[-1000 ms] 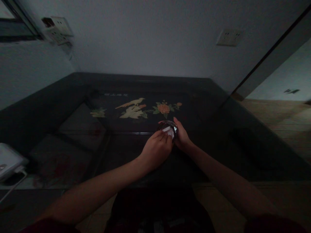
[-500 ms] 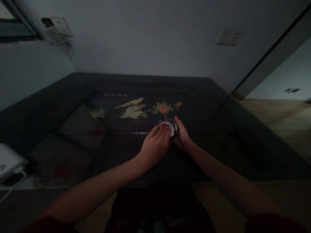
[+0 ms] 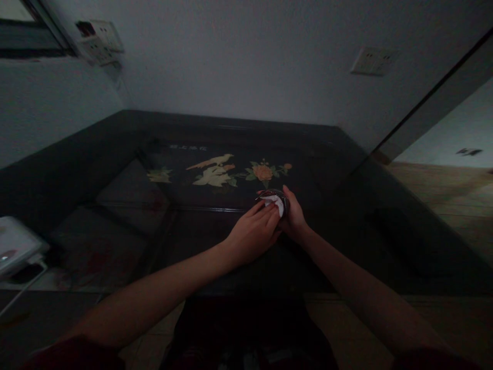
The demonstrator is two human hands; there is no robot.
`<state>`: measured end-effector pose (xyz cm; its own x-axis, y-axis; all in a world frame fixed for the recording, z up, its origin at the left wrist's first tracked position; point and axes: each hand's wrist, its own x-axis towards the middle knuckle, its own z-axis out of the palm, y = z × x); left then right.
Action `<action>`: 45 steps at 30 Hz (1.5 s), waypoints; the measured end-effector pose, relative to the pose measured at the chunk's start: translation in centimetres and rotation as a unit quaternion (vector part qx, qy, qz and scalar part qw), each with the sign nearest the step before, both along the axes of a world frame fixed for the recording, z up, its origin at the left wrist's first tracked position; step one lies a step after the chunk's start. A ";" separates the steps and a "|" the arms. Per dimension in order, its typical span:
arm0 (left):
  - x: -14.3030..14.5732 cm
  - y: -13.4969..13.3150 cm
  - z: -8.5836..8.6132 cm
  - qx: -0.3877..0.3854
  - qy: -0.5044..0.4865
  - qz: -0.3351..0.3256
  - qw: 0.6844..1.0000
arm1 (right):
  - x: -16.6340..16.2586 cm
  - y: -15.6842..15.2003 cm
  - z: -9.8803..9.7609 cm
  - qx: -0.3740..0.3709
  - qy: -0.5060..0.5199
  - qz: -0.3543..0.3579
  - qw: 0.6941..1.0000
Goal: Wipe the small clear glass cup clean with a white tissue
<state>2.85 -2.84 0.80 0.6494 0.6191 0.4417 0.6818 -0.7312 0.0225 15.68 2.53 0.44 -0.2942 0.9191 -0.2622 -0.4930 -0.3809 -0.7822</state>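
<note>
My right hand (image 3: 295,218) is wrapped round the side of a small dark shiny round object (image 3: 284,194) with a glinting rim. It looks like a cup or bowl, but the dim light and my fingers hide its exact kind. A crumpled white tissue (image 3: 278,202) lies against its inside or face. My left hand (image 3: 254,231) presses the tissue there with its fingertips. Both hands are close together above the dark glossy table (image 3: 215,246), just in front of its painted flowers (image 3: 262,172).
A painted bird (image 3: 211,162) decorates the tabletop behind my hands. At the left edge sits a white device (image 3: 17,244) with a white cable (image 3: 23,290). Wall sockets (image 3: 373,60) are on the back wall, with more sockets (image 3: 100,43) near the left corner.
My left fingers and the tissue have shifted on the round object, towards its near right side. The object now looks tilted differently. The whole view has shifted slightly.
</note>
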 end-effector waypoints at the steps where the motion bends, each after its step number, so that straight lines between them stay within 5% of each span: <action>1: 0.0 0.0 -0.1 0.003 0.007 0.013 1.000 | -0.1 0.0 0.0 -0.005 0.007 -0.004 1.000; 7: 0.2 -0.6 0.0 0.035 0.047 0.081 0.995 | -0.4 0.0 -0.1 -0.006 0.007 0.009 1.000; 19: -0.2 -0.5 0.8 -0.017 -0.035 -0.021 0.999 | 0.1 -0.3 -0.1 0.047 -0.058 0.028 0.997; 36: 0.0 -0.8 0.2 0.027 0.041 0.058 0.997 | -0.2 0.3 -0.8 -0.029 0.002 0.015 0.999; 45: -1.7 0.2 1.4 -0.099 -0.067 0.050 0.992 | 0.0 0.1 -1.1 0.025 -0.024 0.004 0.999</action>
<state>1.17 -2.63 2.17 0.5244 0.7603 0.3833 0.7319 -0.6326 0.2533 15.69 2.62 -0.70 -0.2888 0.9295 -0.2295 -0.4511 -0.3435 -0.8237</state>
